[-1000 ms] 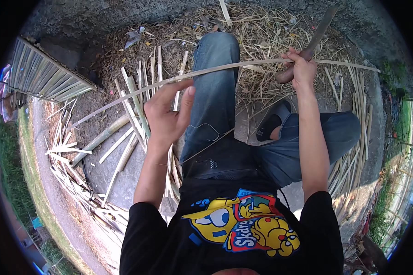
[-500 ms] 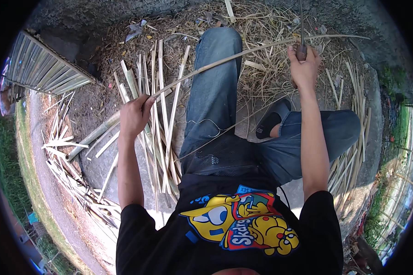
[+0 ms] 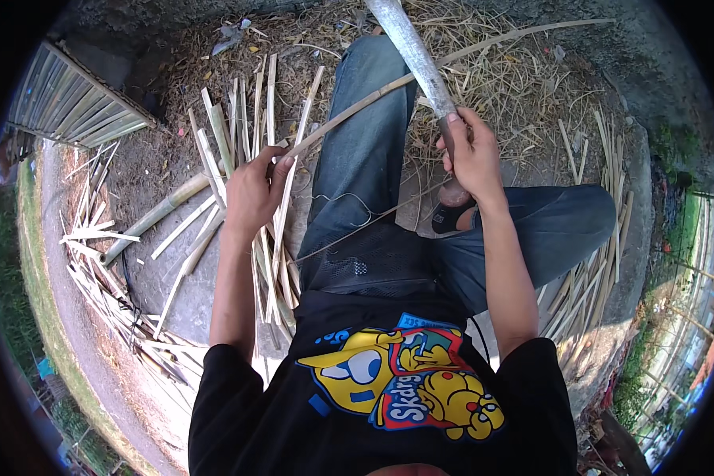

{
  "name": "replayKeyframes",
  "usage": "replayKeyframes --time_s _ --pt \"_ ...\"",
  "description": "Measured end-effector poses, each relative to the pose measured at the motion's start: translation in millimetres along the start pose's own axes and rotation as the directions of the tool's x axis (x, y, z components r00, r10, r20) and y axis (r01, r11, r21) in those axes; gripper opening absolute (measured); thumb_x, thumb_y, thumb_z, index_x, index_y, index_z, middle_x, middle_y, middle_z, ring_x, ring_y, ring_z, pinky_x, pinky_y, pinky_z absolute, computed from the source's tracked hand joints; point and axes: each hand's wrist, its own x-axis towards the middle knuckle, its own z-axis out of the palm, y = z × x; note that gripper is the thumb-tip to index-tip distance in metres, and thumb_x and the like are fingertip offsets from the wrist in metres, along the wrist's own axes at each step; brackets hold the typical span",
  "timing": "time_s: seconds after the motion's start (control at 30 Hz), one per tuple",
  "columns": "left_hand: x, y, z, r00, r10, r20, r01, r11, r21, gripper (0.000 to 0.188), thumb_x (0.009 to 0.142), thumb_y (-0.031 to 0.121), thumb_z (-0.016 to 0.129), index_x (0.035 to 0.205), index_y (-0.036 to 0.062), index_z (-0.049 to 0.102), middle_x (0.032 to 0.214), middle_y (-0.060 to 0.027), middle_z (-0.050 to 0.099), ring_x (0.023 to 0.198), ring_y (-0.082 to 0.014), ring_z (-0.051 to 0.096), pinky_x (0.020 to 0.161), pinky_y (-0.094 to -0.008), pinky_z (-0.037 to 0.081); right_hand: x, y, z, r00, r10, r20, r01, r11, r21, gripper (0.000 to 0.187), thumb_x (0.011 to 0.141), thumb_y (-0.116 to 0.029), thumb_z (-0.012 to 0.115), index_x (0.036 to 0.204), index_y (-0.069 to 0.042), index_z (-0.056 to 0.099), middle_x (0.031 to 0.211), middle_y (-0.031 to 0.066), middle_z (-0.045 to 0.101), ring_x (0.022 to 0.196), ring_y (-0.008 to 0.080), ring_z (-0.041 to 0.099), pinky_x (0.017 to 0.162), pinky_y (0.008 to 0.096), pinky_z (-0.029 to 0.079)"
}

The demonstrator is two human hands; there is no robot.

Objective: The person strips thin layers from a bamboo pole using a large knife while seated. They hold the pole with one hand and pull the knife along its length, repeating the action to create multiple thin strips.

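Head view: our left hand (image 3: 251, 193) grips a long bamboo strip (image 3: 484, 44); our right hand (image 3: 472, 155) clenches a big knife (image 3: 411, 49).

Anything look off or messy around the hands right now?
Nothing damaged. The left hand grips a long bamboo strip that bows across the lap; the right hand holds a big knife blade-up. Split bamboo slats and shavings lie scattered loosely on the ground.

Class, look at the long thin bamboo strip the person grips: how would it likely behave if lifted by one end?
The bamboo strip is long and very thin, so it would probably bend and sag. It looks light: the left hand grips it alone. The split edges may be sharp.
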Motion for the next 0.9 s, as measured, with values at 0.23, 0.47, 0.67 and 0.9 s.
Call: replayKeyframes --time_s 0.23,0.47,0.67,0.9 --pt "-8.1 -26.0 -12.8 0.999 -0.024 0.022 0.020 0.988 0.153 0.045 0.101 0.046 0.058 0.082 0.0049 0.062 0.060 -0.0194 0.060 0.060 -0.0426 0.062 0.056 -0.0496 0.046 20.1 12.0 -11.5 0.989 0.022 -0.145 -0.003 0.992 0.129 0.036 0.101 -0.024 0.064 0.130 -0.003 0.061 0.066 0.0018 0.058 0.045 0.0067 0.051 0.039 0.0236 0.039" --pt "6.0 -18.0 9.1 0.999 0.034 0.024 -0.036 0.997 0.071 0.045 0.100 0.041 0.061 0.077 0.0017 0.061 0.058 -0.0221 0.057 0.057 -0.0447 0.059 0.055 -0.0504 0.045 -27.9 2.2 60.2 0.973 -0.063 0.222 0.053 0.997 0.050 0.059 0.096 -0.026 0.071 0.148 -0.006 0.050 0.072 0.0036 0.066 0.051 0.0078 0.057 0.045 0.0250 0.044" --pt "-1.8 -30.3 3.3 0.998 -0.008 0.062 0.006 1.000 0.023 0.043 0.100 0.039 0.062 0.077 0.0023 0.062 0.057 -0.0215 0.057 0.056 -0.0442 0.059 0.054 -0.0504 0.045 10.0 -2.6 8.7 0.991 0.025 -0.133 0.009 0.967 0.255 0.056 0.101 -0.016 0.063 0.154 -0.015 0.043 0.069 -0.0015 0.053 0.051 0.0032 0.049 0.043 0.0199 0.042" --pt "10.4 -12.9 11.0 0.997 0.069 0.027 -0.072 0.988 0.138 0.045 0.099 0.044 0.062 0.078 0.0044 0.060 0.060 -0.0200 0.060 0.060 -0.0436 0.061 0.056 -0.0510 0.047 -29.6 20.8 73.2 0.941 -0.300 0.155 0.324 0.931 -0.169 0.054 0.098 -0.022 0.069 0.148 -0.015 0.052 0.071 0.0003 0.063 0.060 0.0067 0.059 0.056 0.0265 0.050"
